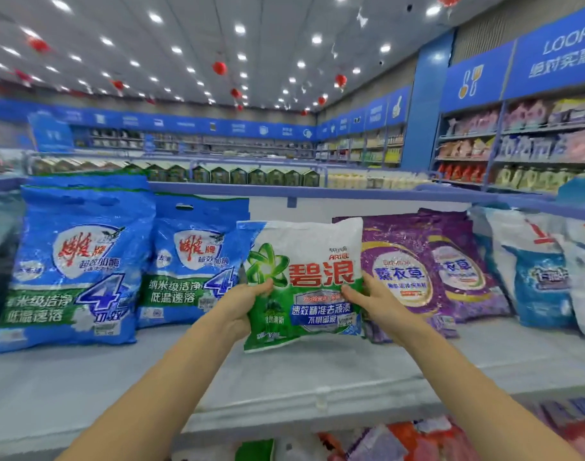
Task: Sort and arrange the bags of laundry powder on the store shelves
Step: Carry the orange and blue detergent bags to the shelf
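— What are the hands doing?
— Both grip the green-and-white Ariel bag [304, 284]. The left hand [242, 304] holds its left edge, thumb on the front, fingers out of sight behind. The right hand [371, 302] holds the right edge likewise.
— Where is the bag?
— Upright over the white shelf [284, 377], between the blue bags [191, 261] to the left and the purple lavender bags [404, 271] to the right, overlapping both. Whether its bottom touches the shelf, I cannot tell.
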